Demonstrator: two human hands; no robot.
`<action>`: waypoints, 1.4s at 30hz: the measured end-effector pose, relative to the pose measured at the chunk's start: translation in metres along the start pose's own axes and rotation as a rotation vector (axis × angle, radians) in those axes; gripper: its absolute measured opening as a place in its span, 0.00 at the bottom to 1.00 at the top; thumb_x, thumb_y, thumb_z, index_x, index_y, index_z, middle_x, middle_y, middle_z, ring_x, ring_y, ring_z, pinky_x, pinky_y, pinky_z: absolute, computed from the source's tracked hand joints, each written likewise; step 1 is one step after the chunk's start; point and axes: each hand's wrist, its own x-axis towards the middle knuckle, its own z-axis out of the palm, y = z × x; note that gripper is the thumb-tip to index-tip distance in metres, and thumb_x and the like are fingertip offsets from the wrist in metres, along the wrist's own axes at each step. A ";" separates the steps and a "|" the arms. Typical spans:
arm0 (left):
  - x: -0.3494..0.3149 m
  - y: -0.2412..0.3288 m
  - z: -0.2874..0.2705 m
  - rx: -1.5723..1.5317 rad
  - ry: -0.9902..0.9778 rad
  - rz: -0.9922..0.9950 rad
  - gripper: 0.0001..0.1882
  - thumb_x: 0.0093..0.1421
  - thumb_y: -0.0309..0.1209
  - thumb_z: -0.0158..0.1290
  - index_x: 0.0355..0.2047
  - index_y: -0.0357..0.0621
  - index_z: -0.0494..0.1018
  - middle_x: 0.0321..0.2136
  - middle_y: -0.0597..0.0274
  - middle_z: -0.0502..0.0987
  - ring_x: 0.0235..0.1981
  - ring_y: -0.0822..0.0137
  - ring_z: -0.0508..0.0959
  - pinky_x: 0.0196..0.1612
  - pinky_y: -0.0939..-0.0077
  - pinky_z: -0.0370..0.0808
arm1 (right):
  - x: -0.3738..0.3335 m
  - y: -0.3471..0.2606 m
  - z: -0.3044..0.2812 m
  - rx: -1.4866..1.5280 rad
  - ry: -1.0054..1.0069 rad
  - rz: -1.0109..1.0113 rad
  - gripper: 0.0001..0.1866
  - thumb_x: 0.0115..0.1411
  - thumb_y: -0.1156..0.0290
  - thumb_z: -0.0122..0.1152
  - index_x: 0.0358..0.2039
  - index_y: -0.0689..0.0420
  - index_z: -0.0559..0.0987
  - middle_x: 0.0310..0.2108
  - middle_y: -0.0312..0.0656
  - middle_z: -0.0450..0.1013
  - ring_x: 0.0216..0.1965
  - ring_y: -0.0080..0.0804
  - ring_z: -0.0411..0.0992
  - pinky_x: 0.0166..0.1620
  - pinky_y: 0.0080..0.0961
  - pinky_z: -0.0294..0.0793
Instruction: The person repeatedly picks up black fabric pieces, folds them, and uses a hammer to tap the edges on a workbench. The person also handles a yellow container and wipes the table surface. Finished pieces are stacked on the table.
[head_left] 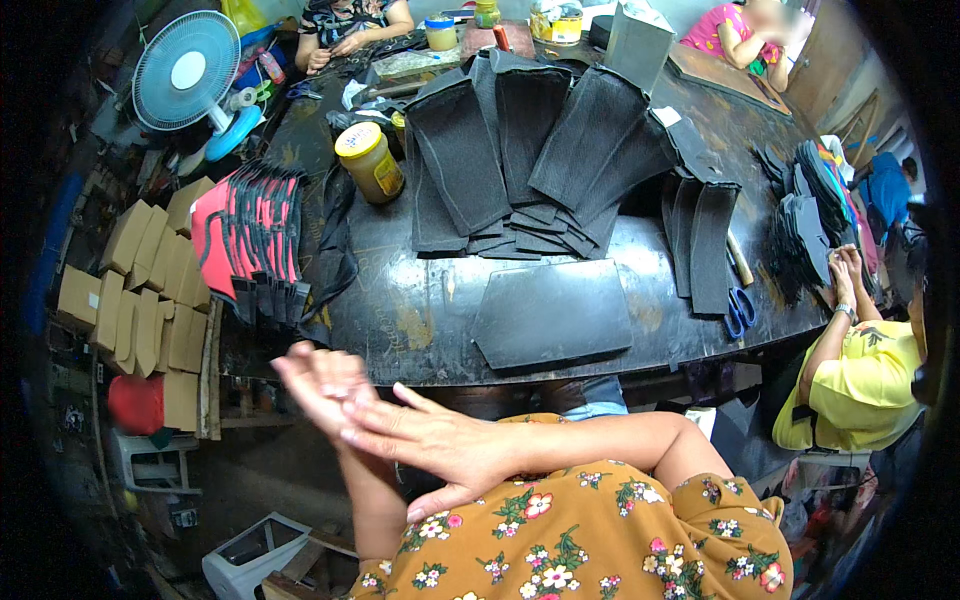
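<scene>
In the head view, dark grey panels (pixel 465 155) with a matte, cloth-like face and tapering outlines spread in an overlapping fan. Beside them hang narrow curved strips (pixel 712 245) of similar dark material. A smooth black slab (pixel 552 312) with angled corners lies flat in front of the fan, and coral-red pieces (pixel 225 235) with wavy black edging overlap in a bundle at the left.

The left hand (pixel 325 385) is turned up with its fingers loosely curled; it is blurred, and I cannot tell whether it encloses anything small. The right hand (pixel 430 440) lies across it, fingers extended and thumb apart. Both are on the person's side of the table edge: the coral-red pieces are just beyond the left hand, while the black slab lies farther forward and to the right of both.

The dark table (pixel 390 345) has a glossy, scuffed top with tan patches. On it stand a yellow-lidded jar (pixel 370 165) and blue-handled scissors (pixel 738 312) lying near the right edge. Brown cardboard forms (pixel 150 290) pile up at the left below a fan (pixel 187 72), and a co-worker in yellow (pixel 860 385) sits at the right.
</scene>
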 end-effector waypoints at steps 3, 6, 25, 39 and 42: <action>-0.009 0.026 -0.001 0.517 0.478 0.377 0.27 0.75 0.57 0.42 0.51 0.46 0.73 0.29 0.70 0.76 0.30 0.78 0.74 0.36 0.78 0.74 | 0.013 -0.003 0.010 0.058 -0.096 -0.007 0.57 0.65 0.31 0.51 0.79 0.56 0.43 0.79 0.58 0.38 0.80 0.55 0.33 0.71 0.74 0.32; -0.030 0.002 0.017 0.309 0.098 0.268 0.39 0.76 0.62 0.28 0.73 0.46 0.55 0.71 0.52 0.63 0.69 0.59 0.66 0.66 0.62 0.68 | 0.028 -0.002 0.011 0.199 -0.071 0.043 0.57 0.65 0.28 0.49 0.79 0.56 0.43 0.79 0.57 0.34 0.80 0.57 0.29 0.71 0.73 0.29; -0.066 -0.053 0.076 0.974 -0.153 0.066 0.59 0.67 0.75 0.27 0.76 0.35 0.28 0.78 0.42 0.30 0.79 0.47 0.37 0.76 0.56 0.44 | 0.055 0.028 -0.015 0.287 0.543 0.081 0.44 0.72 0.42 0.48 0.79 0.51 0.47 0.78 0.60 0.41 0.79 0.58 0.39 0.76 0.46 0.42; -0.040 -0.043 0.064 0.388 0.200 0.032 0.30 0.76 0.61 0.32 0.36 0.47 0.66 0.27 0.55 0.73 0.48 0.50 0.77 0.67 0.45 0.65 | 0.040 0.015 -0.017 -0.156 0.192 0.204 0.63 0.54 0.20 0.54 0.77 0.52 0.52 0.75 0.71 0.37 0.75 0.76 0.38 0.70 0.73 0.43; -0.026 -0.018 0.061 0.344 0.096 -0.153 0.34 0.76 0.60 0.36 0.17 0.52 0.60 0.14 0.60 0.69 0.43 0.53 0.77 0.62 0.43 0.69 | 0.036 0.009 -0.035 -0.207 0.058 0.176 0.61 0.55 0.24 0.59 0.74 0.59 0.59 0.75 0.72 0.39 0.75 0.68 0.43 0.70 0.65 0.49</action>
